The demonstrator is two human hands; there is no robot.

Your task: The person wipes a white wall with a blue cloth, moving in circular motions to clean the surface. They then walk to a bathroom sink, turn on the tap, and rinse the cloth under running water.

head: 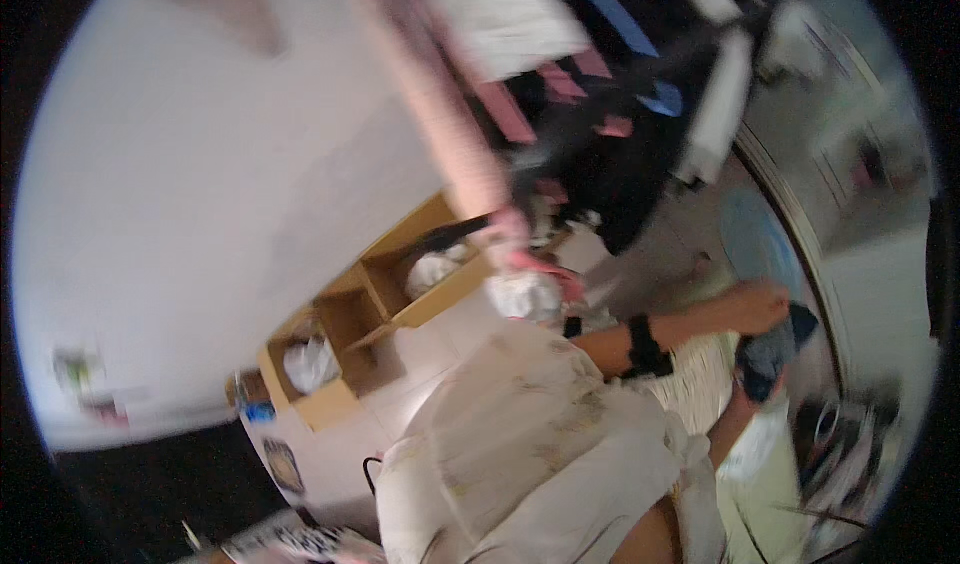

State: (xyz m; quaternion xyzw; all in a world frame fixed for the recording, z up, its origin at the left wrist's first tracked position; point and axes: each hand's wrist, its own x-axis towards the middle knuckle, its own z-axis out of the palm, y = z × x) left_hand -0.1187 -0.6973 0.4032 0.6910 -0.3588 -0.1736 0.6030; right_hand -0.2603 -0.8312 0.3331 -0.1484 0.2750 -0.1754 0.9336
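A bundled dark blue-grey cloth (772,350) is between my two hands at the right of the view. My left hand (761,307), its arm wearing a black band, is closed on the upper edge of the cloth. My right hand (750,399) holds it from below, partly hidden behind it and blurred. A white garment with faint yellowish marks (540,429) covers my body and lap. The exact kind of the dark cloth cannot be told.
Black, white, pink and blue clothes (600,151) hang at the top. An open tan compartment box (420,305) holding white bundles stands by the white wall (187,151). A light-blue round thing (761,234) lies beyond my left hand; blurred dark items (847,444) are at lower right.
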